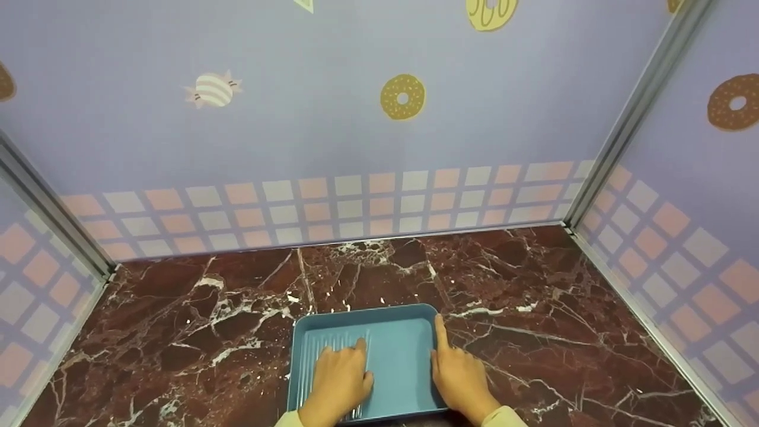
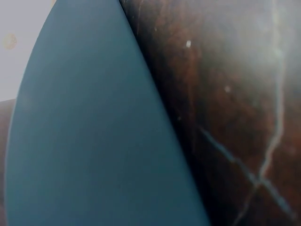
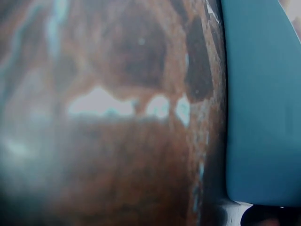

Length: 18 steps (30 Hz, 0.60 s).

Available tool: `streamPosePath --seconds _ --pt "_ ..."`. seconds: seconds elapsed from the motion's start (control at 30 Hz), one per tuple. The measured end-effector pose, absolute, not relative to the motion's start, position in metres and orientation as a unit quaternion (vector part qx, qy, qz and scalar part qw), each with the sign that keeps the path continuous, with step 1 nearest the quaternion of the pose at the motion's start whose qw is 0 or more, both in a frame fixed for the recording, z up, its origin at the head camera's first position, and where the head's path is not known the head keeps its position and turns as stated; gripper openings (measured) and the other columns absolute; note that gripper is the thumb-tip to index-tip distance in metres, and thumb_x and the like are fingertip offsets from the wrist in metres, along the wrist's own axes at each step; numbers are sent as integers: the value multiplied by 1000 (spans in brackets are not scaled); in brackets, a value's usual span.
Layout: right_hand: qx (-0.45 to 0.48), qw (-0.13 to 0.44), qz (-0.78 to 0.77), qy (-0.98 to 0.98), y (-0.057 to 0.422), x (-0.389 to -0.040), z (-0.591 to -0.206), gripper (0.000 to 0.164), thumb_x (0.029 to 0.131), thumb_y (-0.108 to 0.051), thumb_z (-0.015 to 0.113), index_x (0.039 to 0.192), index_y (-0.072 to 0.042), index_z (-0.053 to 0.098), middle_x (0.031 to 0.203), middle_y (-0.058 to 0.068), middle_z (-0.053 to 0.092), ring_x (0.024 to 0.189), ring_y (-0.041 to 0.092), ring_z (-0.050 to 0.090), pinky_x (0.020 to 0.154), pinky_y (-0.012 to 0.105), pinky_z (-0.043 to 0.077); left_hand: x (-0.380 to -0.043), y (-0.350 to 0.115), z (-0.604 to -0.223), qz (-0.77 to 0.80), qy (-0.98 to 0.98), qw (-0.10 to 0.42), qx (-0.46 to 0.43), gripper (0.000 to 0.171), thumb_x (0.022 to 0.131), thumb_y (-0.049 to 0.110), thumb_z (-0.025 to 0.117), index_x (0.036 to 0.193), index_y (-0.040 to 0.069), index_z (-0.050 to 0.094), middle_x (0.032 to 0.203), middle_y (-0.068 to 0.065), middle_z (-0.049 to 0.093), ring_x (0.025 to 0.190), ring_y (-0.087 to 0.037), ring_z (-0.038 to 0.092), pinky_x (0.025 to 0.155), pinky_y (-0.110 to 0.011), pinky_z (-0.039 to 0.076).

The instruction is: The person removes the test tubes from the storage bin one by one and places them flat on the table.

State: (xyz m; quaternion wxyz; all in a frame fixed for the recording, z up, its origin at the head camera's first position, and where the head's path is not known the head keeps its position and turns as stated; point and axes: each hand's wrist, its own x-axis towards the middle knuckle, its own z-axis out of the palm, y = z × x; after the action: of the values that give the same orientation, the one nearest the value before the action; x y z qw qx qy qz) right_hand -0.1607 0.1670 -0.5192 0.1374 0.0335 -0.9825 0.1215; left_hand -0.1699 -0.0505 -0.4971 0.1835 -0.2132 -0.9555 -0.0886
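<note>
A shallow blue rectangular tray (image 1: 400,367) with rounded corners lies on the table, its left part marked by raised parallel ribs. Over those ribs is my left hand (image 1: 338,379), index finger extended toward the far side, thumb out to the right, the other fingers bent. My right hand (image 1: 462,376) holds the tray's right rim, thumb on the inner side and index finger stretched along the edge. In the left wrist view the tray's outer wall (image 2: 94,117) fills the left half. The right wrist view shows another stretch of outer wall (image 3: 263,113) at the right.
The dark red marbled tabletop (image 1: 563,344) has white veins and small pale specks. A lilac back wall (image 1: 296,130) with sweets and checks stands behind, with side panels (image 1: 682,225) at left and right. Grey metal posts (image 1: 640,107) join the panels.
</note>
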Motion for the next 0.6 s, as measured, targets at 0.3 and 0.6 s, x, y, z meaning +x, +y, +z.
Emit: streamPosePath --seconds 0.3,0.6 --pt "32 132 121 -983 169 -161 -518 59 94 -22 56 148 -9 36 60 9 61 51 27 57 43 41 37 -171 -48 -495 -84 -955 182 -217 40 67 24 75 100 2 67 54 -2 60 44 -19 49 51 -30 27" --pt "45 151 119 -980 167 -160 -520 60 93 -20 58 147 -7 37 56 7 58 45 23 52 40 37 34 -168 -47 -491 -85 -952 198 -216 35 65 22 74 94 3 67 54 -3 62 44 -19 51 50 -30 24"
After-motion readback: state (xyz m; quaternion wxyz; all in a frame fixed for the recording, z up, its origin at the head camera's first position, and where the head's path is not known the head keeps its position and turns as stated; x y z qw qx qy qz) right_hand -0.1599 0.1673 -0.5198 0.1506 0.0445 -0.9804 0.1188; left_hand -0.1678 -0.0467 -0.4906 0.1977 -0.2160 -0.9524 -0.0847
